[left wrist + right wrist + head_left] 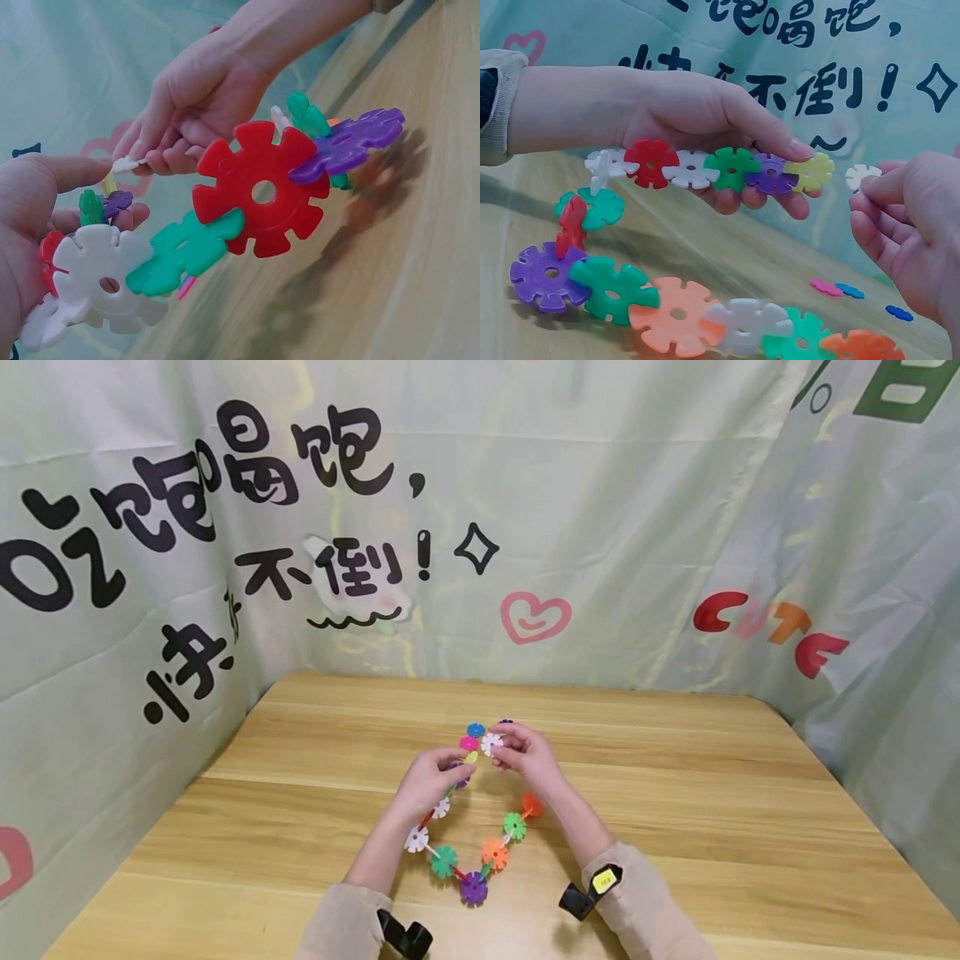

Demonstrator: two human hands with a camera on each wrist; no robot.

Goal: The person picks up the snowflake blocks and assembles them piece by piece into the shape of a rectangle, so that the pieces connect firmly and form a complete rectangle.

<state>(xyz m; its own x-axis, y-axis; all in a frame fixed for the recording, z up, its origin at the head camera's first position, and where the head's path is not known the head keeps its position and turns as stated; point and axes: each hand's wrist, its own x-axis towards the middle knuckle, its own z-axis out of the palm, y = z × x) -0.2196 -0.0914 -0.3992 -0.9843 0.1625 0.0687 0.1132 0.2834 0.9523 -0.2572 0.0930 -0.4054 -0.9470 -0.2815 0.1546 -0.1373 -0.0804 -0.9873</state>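
My left hand (426,783) holds one end of a chain of slotted plastic snowflake discs, its thumb on the purple disc (771,174) and yellow disc (812,172) at the tip. In my right hand (529,757), thumb and fingers pinch a loose white snowflake disc (862,178). A small gap separates it from the yellow disc in the right wrist view. From the left hand the chain curves down past a red disc (262,189) and a purple disc (474,889). It rises again to an orange-red disc (532,806) below the right forearm.
Loose pink (826,288) and blue (850,290) discs lie beyond the hands, with a dark blue disc (899,313) near them. The wooden table (675,793) meets a printed cloth (615,527) at the back and sides.
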